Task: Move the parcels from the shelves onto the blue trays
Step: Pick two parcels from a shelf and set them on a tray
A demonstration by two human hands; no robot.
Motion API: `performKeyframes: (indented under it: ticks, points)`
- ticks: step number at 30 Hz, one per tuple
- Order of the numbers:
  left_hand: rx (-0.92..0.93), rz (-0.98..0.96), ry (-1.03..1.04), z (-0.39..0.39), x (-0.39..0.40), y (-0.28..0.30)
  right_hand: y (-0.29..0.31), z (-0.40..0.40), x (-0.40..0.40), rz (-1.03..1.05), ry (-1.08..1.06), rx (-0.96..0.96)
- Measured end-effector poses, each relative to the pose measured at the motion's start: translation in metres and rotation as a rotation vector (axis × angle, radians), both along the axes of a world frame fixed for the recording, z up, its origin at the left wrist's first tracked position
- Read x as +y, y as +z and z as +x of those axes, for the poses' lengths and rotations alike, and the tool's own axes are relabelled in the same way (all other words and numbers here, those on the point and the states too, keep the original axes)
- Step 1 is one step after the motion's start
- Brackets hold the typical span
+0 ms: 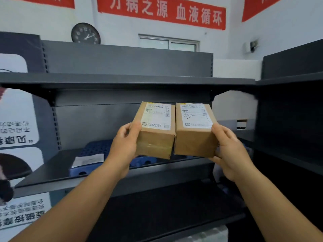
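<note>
Left hand (125,145) grips left box (155,130); right hand (229,151) grips right box (194,131). Boxes side by side, held above blue tray (97,147) on shelf (57,168), probably for setting down together.

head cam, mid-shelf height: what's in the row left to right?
White paper slip on the blue tray → left hand → left brown cardboard parcel with white label → right brown cardboard parcel with scribbled label → right hand.

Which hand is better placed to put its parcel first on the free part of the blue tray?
Left, probably. The left hand holds the left parcel nearer the bare part of the blue tray; the right hand holds the right parcel farther away.
</note>
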State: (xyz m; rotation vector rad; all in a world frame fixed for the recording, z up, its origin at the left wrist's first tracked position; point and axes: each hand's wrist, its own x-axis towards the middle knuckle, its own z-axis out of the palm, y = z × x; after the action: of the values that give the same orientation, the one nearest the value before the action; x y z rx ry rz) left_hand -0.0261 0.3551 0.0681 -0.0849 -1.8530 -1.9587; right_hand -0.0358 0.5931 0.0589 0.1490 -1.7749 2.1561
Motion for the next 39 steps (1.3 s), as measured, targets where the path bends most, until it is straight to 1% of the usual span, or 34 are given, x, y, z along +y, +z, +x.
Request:
performKeyframes:
  ticks: [5,11,15,19,22,25,28,31,34,39]
  points:
    - [-0.021,-0.042,0.113,0.034,-0.088,0.002,0.0,0.002,-0.087,0.017,0.103,-0.006]
    - [-0.025,-0.138,0.21,0.058,-0.17,0.006,0.007,-0.008,-0.174,0.076,0.224,-0.021]
    - [-0.025,-0.169,0.241,0.056,-0.211,0.012,0.014,-0.027,-0.217,0.113,0.311,-0.018]
    - [-0.008,-0.154,0.255,0.036,-0.244,0.016,0.021,-0.058,-0.254,0.161,0.377,0.011]
    - [-0.03,-0.125,0.248,0.009,-0.262,0.016,0.024,-0.092,-0.271,0.228,0.37,0.028]
    - [-0.097,-0.112,0.214,-0.026,-0.278,0.014,0.028,-0.125,-0.28,0.339,0.338,0.017]
    - [-0.168,-0.159,0.205,-0.062,-0.286,0.007,0.029,-0.153,-0.28,0.418,0.333,-0.005]
    - [-0.189,-0.188,0.189,-0.097,-0.288,-0.003,0.027,-0.183,-0.276,0.534,0.338,-0.028]
    - [-0.225,-0.258,0.207,-0.125,-0.291,-0.014,0.022,-0.21,-0.271,0.643,0.364,-0.078]
    - [-0.261,-0.312,0.219,-0.153,-0.293,-0.032,0.002,-0.246,-0.272,0.732,0.41,-0.136]
